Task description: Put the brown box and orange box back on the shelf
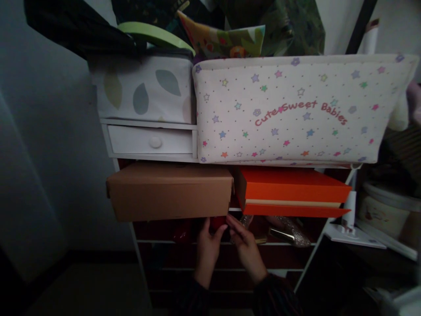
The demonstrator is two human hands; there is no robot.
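White shelf rack [138,259], stacked full, in dim light

Upper level: small white drawer unit with round knob [151,141], beside star-print fabric bin [289,109] reading "Cute Sweet Babies". Next level down: kraft cardboard box [169,193] just beside orange box [292,188], both flat. Lower level, under them: glittery shoe with gold heel [291,232], and a red object [217,223], mostly hidden.
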